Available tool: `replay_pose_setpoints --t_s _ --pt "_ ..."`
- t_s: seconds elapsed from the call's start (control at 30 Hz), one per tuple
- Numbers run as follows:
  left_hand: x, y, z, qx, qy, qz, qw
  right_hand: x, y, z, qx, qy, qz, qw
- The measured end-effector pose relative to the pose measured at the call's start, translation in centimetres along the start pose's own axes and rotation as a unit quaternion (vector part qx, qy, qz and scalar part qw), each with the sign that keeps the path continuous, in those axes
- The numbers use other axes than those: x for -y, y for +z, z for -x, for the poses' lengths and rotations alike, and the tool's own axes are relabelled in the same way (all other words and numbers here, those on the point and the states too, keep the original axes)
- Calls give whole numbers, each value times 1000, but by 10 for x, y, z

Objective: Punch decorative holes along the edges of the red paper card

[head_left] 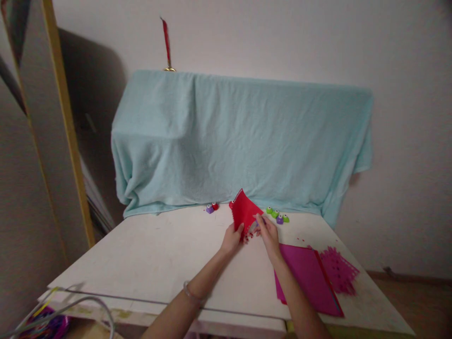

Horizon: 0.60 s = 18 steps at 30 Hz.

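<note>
My left hand is closed on the lower left edge of a folded sheet of red paper, thumb on its face. The paper stands tilted above the table, with a row of small cut-outs along its left edge. My right hand is closed at the paper's lower right edge, around what looks like small scissors with purple handles, mostly hidden by the fingers. Ragged red bits hang at the paper's lower edge. Just behind are green and purple craft punches; a purple one and a red one stand farther left.
A stack of magenta and red paper lies at the right under my forearm. Beside it is a pink paper piece with cut-outs. A light blue cloth hangs behind the white table. A grey cable crosses the front left corner.
</note>
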State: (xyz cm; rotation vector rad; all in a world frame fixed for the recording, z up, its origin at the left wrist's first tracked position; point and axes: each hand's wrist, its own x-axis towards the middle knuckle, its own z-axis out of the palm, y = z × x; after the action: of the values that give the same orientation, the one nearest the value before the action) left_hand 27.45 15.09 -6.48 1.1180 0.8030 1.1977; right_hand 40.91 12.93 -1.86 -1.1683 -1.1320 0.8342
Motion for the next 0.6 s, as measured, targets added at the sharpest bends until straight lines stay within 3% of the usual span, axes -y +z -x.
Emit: replay_pose_setpoints --t_s 0.23,0.6 --pt "1 -1 -2 12 -8 -10 1000 -4 0 -1 2 3 6 1000" --pt "-2 1 -2 -46 -21 30 998 -4 -2 -1 -6 -6 -2 1000"
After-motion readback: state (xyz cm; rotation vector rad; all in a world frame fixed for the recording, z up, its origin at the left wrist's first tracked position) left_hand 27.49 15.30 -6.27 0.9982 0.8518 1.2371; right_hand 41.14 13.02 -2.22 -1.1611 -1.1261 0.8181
